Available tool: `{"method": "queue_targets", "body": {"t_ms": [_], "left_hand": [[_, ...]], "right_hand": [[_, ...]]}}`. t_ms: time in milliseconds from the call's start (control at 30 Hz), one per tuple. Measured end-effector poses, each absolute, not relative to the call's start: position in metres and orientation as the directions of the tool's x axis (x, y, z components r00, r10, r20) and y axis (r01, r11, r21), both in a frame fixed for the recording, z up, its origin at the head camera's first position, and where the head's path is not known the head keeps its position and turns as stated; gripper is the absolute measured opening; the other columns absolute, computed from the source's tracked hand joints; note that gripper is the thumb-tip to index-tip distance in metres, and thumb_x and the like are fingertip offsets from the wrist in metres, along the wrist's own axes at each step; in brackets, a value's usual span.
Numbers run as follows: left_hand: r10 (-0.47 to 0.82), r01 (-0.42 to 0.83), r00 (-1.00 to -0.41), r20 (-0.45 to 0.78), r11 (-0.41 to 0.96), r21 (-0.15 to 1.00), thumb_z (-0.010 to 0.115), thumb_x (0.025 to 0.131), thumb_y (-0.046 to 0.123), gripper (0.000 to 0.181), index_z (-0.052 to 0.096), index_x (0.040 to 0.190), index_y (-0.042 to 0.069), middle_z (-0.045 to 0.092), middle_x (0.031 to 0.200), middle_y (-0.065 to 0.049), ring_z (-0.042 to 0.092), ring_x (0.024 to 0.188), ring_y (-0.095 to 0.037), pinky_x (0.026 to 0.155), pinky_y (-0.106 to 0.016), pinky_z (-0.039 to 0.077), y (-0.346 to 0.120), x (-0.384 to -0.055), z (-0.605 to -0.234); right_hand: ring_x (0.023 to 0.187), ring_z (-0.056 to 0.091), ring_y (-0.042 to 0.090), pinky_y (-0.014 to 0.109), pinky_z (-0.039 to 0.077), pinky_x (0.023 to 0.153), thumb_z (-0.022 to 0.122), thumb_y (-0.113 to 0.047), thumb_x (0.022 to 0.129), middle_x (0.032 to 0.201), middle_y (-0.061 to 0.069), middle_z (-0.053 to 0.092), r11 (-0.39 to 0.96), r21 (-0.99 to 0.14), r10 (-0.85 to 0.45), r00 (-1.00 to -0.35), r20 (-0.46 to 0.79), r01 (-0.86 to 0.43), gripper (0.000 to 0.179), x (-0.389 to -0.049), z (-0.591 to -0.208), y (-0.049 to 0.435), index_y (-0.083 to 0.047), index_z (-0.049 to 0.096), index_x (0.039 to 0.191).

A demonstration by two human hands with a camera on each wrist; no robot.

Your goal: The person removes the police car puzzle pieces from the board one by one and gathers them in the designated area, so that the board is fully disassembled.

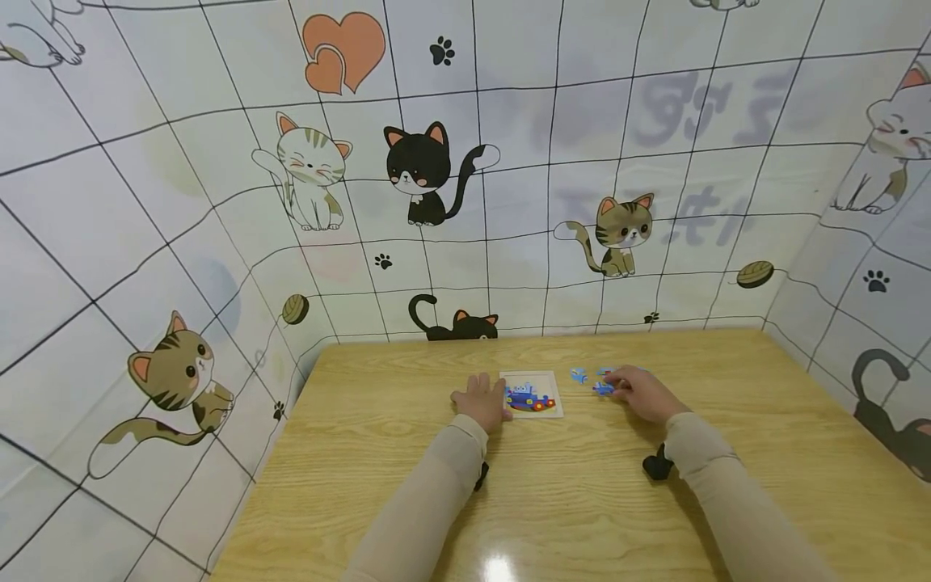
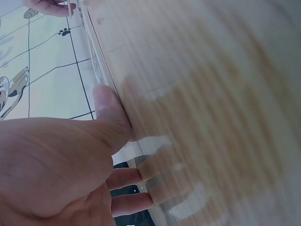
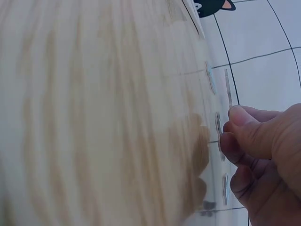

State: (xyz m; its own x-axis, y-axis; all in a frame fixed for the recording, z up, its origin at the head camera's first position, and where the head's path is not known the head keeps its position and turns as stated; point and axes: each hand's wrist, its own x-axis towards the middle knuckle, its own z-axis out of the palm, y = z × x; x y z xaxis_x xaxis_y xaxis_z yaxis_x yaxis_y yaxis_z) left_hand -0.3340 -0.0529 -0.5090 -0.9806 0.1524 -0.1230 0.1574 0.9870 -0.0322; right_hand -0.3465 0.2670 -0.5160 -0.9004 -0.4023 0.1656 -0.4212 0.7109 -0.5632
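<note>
A square, pale-framed jigsaw board (image 1: pixel 534 377) lies on the table, with a blue boat picture (image 1: pixel 525 396) in it. My left hand (image 1: pixel 482 402) rests at the board's left edge, fingers spread and thumb along that edge. In the left wrist view the same hand (image 2: pixel 51 162) has its fingers straight on the tabletop. To the right of the board, my right hand (image 1: pixel 643 394) pinches a blue jigsaw piece (image 1: pixel 603 389). The right wrist view shows this thin piece edge-on between thumb and fingers, raised off the table. Loose pieces (image 1: pixel 578 374) lie beside and beneath that hand.
The wooden table (image 1: pixel 349 485) meets a cat-patterned cloth wall (image 1: pixel 524 267) at the back; more of the cloth rises at both sides. A dark wrist-worn device (image 1: pixel 658 465) hangs under the right wrist, close to the tabletop.
</note>
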Motion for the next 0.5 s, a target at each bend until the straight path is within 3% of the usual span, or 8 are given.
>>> {"method": "queue_targets", "body": {"t_ms": [300, 500], "left_hand": [[0.158, 0.165, -0.980, -0.121, 0.985, -0.050, 0.060, 0.094, 0.059, 0.073, 0.036, 0.159, 0.033, 0.042, 0.134, -0.006, 0.038, 0.126, -0.029, 0.086, -0.060, 0.047, -0.054, -0.335, -0.511], [0.161, 0.168, -0.978, -0.129, 0.985, -0.044, 0.058, 0.095, 0.058, 0.073, 0.034, 0.159, 0.034, 0.041, 0.137, -0.007, 0.037, 0.128, -0.030, 0.087, -0.061, 0.047, -0.054, -0.334, -0.511]], "right_hand": [[0.104, 0.064, 0.040, 0.053, 0.054, 0.086, 0.063, 0.003, 0.097, 0.121, 0.024, 0.064, 0.722, -0.560, -0.374, -0.910, 0.179, -0.407, 0.028, -0.344, -0.516, 0.287, 0.007, 0.065, 0.125], [0.105, 0.062, 0.047, 0.055, 0.054, 0.086, 0.063, 0.005, 0.096, 0.120, 0.028, 0.063, 0.721, -0.537, -0.390, -0.897, 0.208, -0.438, 0.028, -0.340, -0.515, 0.297, 0.009, 0.065, 0.124]]}}
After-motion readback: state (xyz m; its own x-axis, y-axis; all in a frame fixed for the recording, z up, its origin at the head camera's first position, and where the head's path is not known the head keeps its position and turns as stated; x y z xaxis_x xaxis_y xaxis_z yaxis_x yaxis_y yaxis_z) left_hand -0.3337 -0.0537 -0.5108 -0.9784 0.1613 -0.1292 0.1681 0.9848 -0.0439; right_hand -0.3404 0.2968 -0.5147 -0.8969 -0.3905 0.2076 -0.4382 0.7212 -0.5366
